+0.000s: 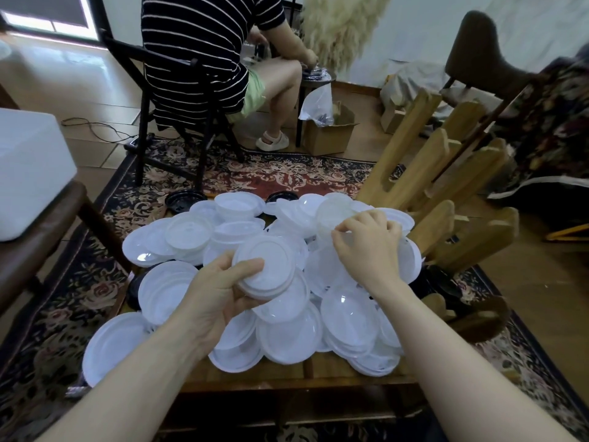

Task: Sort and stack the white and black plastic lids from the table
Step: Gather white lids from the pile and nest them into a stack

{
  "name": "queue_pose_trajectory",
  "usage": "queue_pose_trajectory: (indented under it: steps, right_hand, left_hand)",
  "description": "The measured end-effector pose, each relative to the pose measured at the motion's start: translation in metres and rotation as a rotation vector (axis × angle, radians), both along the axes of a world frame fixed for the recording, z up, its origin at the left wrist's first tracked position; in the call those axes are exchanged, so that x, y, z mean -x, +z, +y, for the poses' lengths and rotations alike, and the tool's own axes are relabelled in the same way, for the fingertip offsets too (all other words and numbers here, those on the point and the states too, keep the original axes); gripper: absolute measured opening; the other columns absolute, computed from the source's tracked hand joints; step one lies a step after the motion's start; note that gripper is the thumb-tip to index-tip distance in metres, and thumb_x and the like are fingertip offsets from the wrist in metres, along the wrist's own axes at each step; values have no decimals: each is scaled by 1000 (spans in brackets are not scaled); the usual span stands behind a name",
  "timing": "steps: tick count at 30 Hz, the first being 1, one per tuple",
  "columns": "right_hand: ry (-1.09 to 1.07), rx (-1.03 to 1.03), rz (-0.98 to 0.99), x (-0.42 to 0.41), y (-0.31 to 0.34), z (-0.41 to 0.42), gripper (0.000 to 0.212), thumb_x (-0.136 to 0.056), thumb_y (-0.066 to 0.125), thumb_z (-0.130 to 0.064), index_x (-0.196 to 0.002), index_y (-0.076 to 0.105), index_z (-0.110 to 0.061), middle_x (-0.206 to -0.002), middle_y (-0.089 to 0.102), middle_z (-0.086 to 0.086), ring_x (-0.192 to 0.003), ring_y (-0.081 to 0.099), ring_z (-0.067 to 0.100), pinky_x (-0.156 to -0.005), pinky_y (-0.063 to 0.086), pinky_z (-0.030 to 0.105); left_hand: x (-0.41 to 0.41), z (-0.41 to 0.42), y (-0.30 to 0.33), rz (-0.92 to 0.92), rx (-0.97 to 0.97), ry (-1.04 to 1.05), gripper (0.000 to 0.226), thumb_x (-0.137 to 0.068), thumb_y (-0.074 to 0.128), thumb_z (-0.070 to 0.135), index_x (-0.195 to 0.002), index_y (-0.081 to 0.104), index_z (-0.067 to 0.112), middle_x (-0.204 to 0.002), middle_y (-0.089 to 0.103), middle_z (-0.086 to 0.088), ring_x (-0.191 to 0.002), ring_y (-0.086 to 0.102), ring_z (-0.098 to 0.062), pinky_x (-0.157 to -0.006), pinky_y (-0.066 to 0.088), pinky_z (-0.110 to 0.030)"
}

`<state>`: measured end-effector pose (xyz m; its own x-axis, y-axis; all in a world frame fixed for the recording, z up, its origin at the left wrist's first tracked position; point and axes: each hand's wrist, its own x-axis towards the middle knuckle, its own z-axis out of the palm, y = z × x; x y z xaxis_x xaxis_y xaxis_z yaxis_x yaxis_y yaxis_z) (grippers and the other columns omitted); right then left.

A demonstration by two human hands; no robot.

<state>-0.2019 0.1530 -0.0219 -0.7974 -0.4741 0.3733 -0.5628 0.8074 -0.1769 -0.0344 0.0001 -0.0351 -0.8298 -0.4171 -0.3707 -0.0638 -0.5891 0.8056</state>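
A loose heap of white plastic lids (287,339) covers the low wooden table (318,374). My left hand (220,291) grips a small stack of white lids (266,271), lifted above the heap's middle. My right hand (369,247) reaches into the far right of the heap, its fingertips pinching the edge of a white lid (334,215). Black lids show only in parts: two at the far edge (185,199) (282,196) and some under the white ones at the left (135,288) and right (424,282).
A wooden rack (446,193) stands against the table's right side. A white box (28,173) sits on a bench at the left. A person in a striped top sits on a black chair (178,90) beyond the table. A patterned rug (255,173) lies underneath.
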Motion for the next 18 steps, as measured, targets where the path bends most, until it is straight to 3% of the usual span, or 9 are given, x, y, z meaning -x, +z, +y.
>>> queue_pose_trajectory:
  steps: [4,7,9,13,18]
  right_hand:
    - [-32,255,-193,-5,15,2,18,-91,54,-23,-84,71,-25,-101,66,-9,-113,46,16,-83,12,27]
    - [-40,476,-339,-11,26,6,17,-91,57,-24,-78,68,-28,-95,66,-18,-109,45,6,-102,14,28]
    - [-21,607,-427,-15,30,7,19,-91,61,-22,-74,67,-29,-83,65,-24,-101,49,1,-107,28,33]
    - [71,972,-588,-22,40,9,14,-93,62,-10,-81,68,-13,-75,64,-15,-74,57,-7,-73,44,14]
    - [98,1329,-1132,-37,47,6,12,-98,54,-16,-97,64,-11,-79,69,-1,-64,64,9,-55,54,20]
  left_hand:
    - [-1,-2,0,-21,-13,-13,41,-83,69,10,-124,64,6,-111,75,-13,-91,73,-26,-64,62,-32]
    - [-2,0,1,-22,-21,-16,37,-87,66,8,-124,64,5,-111,74,-14,-89,73,-26,-65,63,-32]
    - [-2,0,1,-21,-24,-16,36,-87,66,8,-124,64,5,-108,75,-13,-87,74,-25,-63,62,-31]
    - [-2,1,2,-13,-23,-15,39,-86,67,9,-124,63,4,-113,74,-14,-92,73,-27,-65,63,-31]
    - [-2,3,7,30,-30,5,53,-72,72,19,-123,64,5,-113,75,-12,-92,73,-25,-70,63,-33]
